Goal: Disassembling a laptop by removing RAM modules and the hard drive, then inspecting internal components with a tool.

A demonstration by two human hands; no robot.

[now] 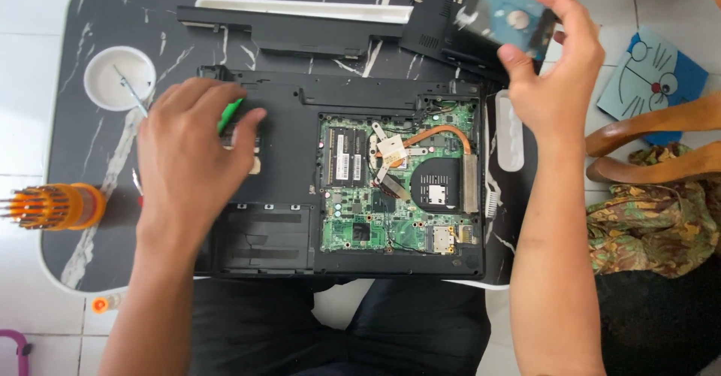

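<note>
bare tabletop (98, 132) left of laptop (285, 218), white bowl (119, 78) obstructing

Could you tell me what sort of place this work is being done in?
Probably a home rather than a workshop: an opened laptop lies on a small marble-patterned table over a white tiled floor, with a wooden chair and a cartoon-print blue item beside it.

Left hand (191, 162): bare, no ring or watch | right hand (556, 83): bare, no glove | forearms: unsleeved to frame edge | legs: dark trousers, seated
</note>
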